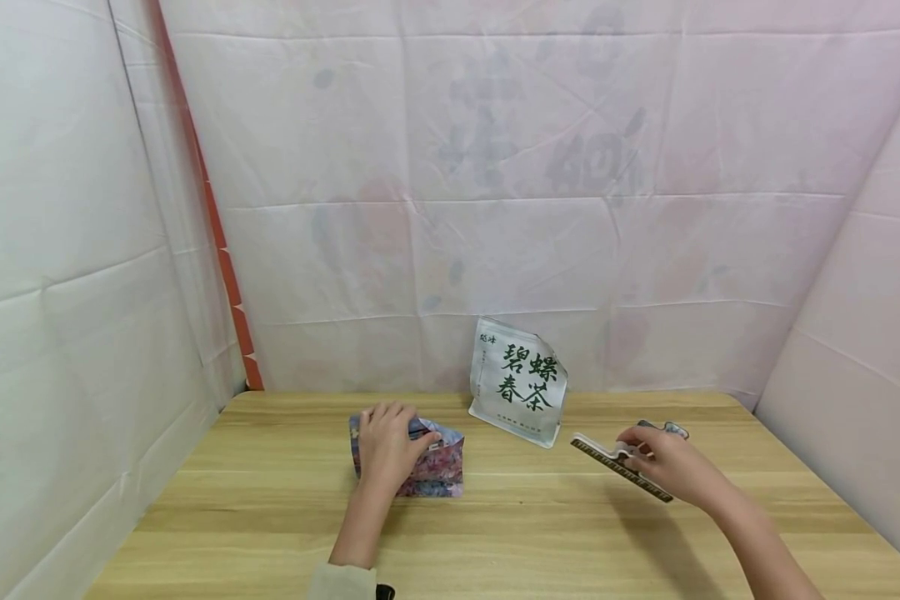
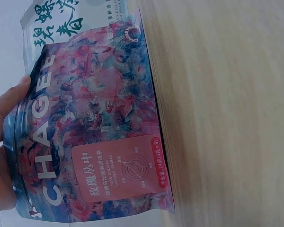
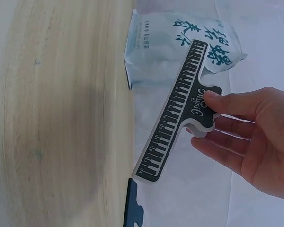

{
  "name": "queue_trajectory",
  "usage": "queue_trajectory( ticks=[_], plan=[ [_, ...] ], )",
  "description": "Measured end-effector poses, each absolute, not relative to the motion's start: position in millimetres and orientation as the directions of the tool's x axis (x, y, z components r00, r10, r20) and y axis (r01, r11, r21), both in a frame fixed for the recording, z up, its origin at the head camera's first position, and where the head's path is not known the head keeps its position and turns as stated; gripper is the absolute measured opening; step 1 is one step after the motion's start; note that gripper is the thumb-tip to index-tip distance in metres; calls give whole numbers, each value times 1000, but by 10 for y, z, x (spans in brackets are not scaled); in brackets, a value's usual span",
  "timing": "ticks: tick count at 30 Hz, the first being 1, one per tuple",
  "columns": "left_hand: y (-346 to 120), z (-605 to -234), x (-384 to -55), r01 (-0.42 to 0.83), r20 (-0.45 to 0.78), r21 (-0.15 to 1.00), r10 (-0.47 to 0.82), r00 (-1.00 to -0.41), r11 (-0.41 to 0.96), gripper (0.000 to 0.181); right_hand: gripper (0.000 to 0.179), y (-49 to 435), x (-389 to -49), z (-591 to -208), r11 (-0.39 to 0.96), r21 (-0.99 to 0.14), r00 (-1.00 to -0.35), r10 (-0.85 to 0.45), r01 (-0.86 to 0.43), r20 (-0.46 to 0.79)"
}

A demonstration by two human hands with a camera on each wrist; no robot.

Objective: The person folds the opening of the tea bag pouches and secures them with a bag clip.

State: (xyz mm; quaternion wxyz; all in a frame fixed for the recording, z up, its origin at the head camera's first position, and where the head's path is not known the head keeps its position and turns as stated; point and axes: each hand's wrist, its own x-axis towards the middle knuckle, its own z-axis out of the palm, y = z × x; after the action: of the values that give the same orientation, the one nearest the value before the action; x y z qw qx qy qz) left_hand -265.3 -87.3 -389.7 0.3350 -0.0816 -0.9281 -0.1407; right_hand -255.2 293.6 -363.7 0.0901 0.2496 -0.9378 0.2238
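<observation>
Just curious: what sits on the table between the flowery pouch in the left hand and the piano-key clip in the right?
In the head view, only bare wooden table; the white tea bag stands farther back.
</observation>
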Motion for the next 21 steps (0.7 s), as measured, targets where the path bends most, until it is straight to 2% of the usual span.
queue_trajectory(
  ticks=[15, 21],
  plan=[
    [-873, -3908, -2662, 253, 653, 208, 58, -755, 945, 46, 22, 2775, -2571, -3674, 764, -340, -825, -429, -549, 369],
    [-875, -3913, -2666, 255, 658, 202, 62, -750, 946, 45, 22, 2700, -2570, -3705, 755, -369, -833, -422, -542, 359]
  ],
)
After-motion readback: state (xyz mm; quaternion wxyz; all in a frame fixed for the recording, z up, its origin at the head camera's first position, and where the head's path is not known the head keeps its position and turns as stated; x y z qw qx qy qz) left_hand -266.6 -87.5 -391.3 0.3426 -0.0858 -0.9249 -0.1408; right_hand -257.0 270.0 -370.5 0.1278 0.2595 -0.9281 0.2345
